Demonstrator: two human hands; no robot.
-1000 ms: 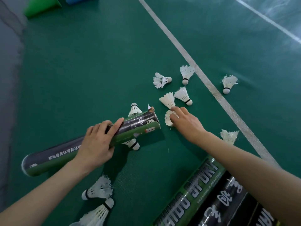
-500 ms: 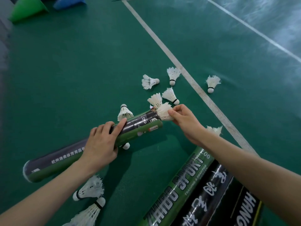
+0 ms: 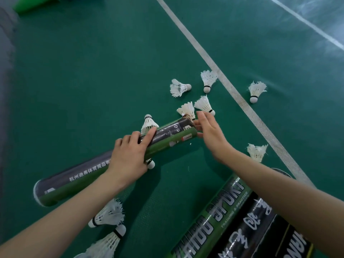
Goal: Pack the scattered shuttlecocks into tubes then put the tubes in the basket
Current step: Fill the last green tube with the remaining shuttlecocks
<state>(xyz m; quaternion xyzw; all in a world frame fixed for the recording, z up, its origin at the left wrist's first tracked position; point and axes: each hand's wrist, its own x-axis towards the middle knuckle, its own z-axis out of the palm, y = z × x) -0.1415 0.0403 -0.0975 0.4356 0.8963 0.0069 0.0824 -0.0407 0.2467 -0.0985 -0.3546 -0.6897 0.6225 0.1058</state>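
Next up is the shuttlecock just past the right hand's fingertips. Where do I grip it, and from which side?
Probably pinch the shuttlecock across its feather skirt, from above. It lies on its side, cork toward the right hand, feathers fanned away, so the cork is free to enter the tube first.

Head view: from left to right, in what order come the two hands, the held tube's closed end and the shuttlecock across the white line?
Held tube's closed end → left hand → right hand → shuttlecock across the white line
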